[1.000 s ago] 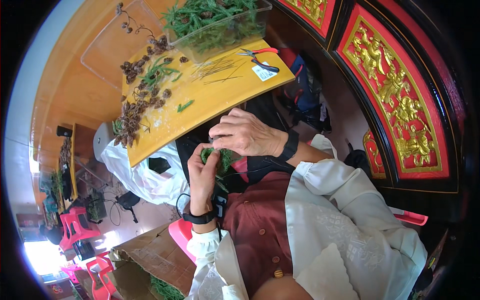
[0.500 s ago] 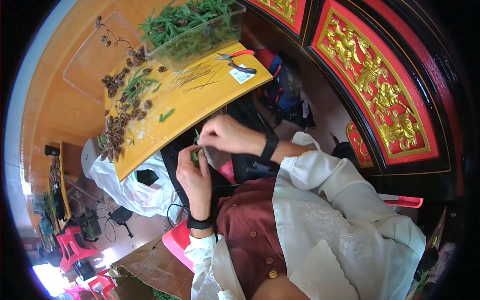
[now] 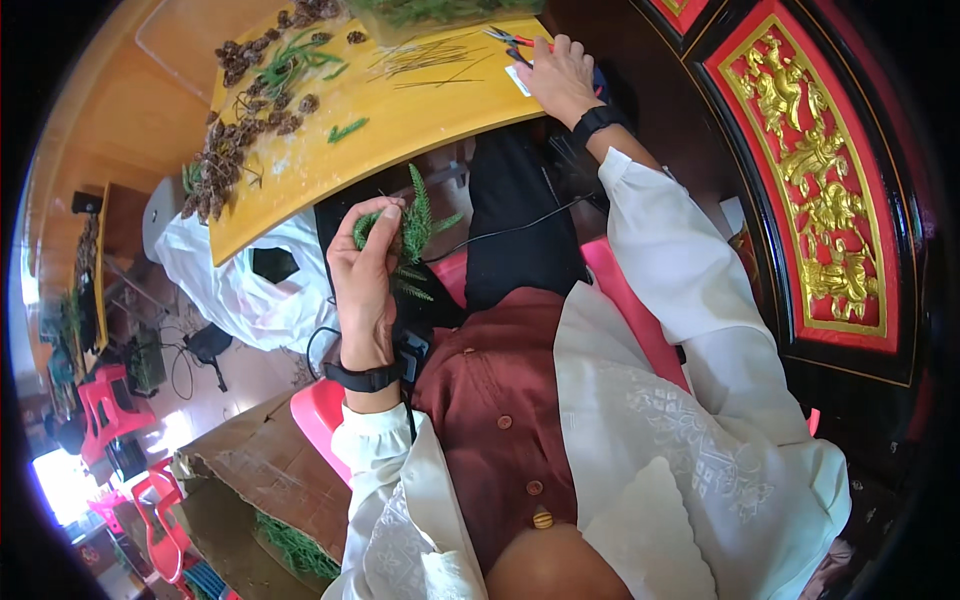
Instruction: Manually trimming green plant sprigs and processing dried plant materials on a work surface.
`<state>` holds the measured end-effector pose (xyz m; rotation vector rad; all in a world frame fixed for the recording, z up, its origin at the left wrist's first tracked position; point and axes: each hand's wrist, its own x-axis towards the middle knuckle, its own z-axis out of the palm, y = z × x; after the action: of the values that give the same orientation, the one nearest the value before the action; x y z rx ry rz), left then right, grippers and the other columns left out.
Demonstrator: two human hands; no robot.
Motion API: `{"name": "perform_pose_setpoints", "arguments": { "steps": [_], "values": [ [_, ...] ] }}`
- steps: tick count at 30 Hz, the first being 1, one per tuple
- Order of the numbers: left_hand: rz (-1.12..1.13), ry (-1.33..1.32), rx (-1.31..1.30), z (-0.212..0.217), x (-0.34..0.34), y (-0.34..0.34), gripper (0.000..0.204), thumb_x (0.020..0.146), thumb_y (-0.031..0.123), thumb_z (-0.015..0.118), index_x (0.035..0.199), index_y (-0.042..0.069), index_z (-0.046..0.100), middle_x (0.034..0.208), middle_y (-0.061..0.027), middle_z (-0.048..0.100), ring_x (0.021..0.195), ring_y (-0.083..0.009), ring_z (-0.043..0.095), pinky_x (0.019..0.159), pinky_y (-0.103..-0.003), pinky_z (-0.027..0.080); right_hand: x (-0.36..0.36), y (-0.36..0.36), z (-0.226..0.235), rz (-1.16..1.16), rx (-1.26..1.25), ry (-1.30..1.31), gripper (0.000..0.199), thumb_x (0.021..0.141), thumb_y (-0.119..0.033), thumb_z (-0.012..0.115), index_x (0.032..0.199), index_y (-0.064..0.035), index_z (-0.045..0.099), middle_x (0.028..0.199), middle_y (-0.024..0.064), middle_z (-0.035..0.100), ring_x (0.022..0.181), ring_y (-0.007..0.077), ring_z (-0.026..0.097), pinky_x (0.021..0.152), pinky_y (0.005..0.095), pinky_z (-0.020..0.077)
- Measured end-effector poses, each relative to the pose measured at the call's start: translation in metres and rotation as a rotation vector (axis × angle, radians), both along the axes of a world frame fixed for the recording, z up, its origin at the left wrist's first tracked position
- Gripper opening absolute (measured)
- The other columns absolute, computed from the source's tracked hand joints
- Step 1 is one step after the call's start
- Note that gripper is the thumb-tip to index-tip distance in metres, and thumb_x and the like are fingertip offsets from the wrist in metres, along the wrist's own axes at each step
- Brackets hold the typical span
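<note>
Sprig (image 3: 420, 208), green and feathery, is over the person's lap, just short of the near edge of the tabletop (image 3: 400, 128). The left hand (image 3: 365, 255) holds it, fingers pinched together near its base, fronds spreading to the right. Room is open between sprig and edge, and rightward over the smooth black trousers (image 3: 525, 170), where only a thin cable (image 3: 520, 226) crosses.

The right hand (image 3: 562, 75) is at the tabletop's right corner, its fingers over the red and blue handles of the pliers (image 3: 516, 40); I cannot tell whether they grip. A white label (image 3: 517, 80) lies partly covered just beside. Straight, thin wires (image 3: 430, 58) lie loosely scattered to the left, near a clear tub (image 3: 440, 18) of greenery. Brown, scaly cones (image 3: 210, 180) crowd the left end, above a crumpled white bag (image 3: 240, 310). Well apart on the right, a red panel (image 3: 820, 190) bears gilded carved figures.
</note>
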<state>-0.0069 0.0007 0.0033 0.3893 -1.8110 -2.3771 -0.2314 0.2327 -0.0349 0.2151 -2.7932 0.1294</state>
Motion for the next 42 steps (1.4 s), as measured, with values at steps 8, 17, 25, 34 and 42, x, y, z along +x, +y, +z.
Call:
{"name": "perform_pose_setpoints", "arguments": {
  "steps": [8, 17, 25, 34, 42],
  "values": [
    [-0.016, -0.039, 0.058, 0.006, 0.002, -0.004, 0.008, 0.086, 0.009, 0.061, 0.093, 0.005, 0.063, 0.082, 0.0025, 0.063, 0.055, 0.0012, 0.045, 0.046, -0.015, 0.028, -0.01, 0.002, 0.003, -0.012, -0.134, -0.081, 0.038, 0.083, -0.025, 0.054, 0.109, 0.0023, 0.057, 0.113, 0.0265, 0.055, 0.105, 0.0436, 0.053, 0.086, 0.049, 0.0438],
    [0.001, -0.03, 0.083, 0.011, 0.003, -0.011, 0.007, 0.086, 0.011, 0.063, 0.09, 0.006, 0.062, 0.076, 0.0048, 0.061, 0.052, 0.0016, 0.041, 0.044, -0.016, 0.025, 0.023, 0.004, 0.031, 0.133, -0.502, -0.327, 0.033, 0.08, -0.027, 0.058, 0.098, 0.0005, 0.062, 0.089, 0.021, 0.063, 0.09, 0.0327, 0.061, 0.08, 0.0386, 0.0463],
    [-0.002, -0.015, 0.056, 0.012, 0.009, -0.018, 0.01, 0.085, 0.015, 0.063, 0.092, 0.008, 0.062, 0.076, 0.0054, 0.06, 0.052, 0.0011, 0.039, 0.044, -0.016, 0.024, 0.121, -0.034, 0.052, 0.917, -0.648, -0.343, 0.034, 0.083, -0.014, 0.061, 0.114, -0.0017, 0.054, 0.103, 0.011, 0.059, 0.095, 0.0206, 0.057, 0.087, 0.0301, 0.0431],
    [-0.195, -0.001, 0.238, 0.003, 0.006, -0.028, 0.011, 0.086, 0.014, 0.059, 0.092, 0.005, 0.06, 0.085, -0.0006, 0.061, 0.063, -0.0028, 0.05, 0.051, -0.016, 0.036, 0.133, -0.043, 0.043, 1.016, -0.635, -0.536, 0.039, 0.068, 0.003, 0.058, 0.106, -0.0013, 0.051, 0.097, 0.0114, 0.055, 0.091, 0.025, 0.056, 0.08, 0.0335, 0.0451],
    [-0.282, -0.021, 0.486, 0.0, 0.006, -0.021, 0.016, 0.084, 0.01, 0.059, 0.095, 0.0, 0.057, 0.086, -0.0068, 0.06, 0.076, -0.0137, 0.056, 0.064, -0.019, 0.045, 0.131, -0.041, 0.04, 1.07, -0.576, -0.482, 0.042, 0.065, 0.005, 0.058, 0.106, -0.0023, 0.051, 0.1, 0.0114, 0.054, 0.095, 0.0288, 0.055, 0.083, 0.035, 0.044]
  ]
}}
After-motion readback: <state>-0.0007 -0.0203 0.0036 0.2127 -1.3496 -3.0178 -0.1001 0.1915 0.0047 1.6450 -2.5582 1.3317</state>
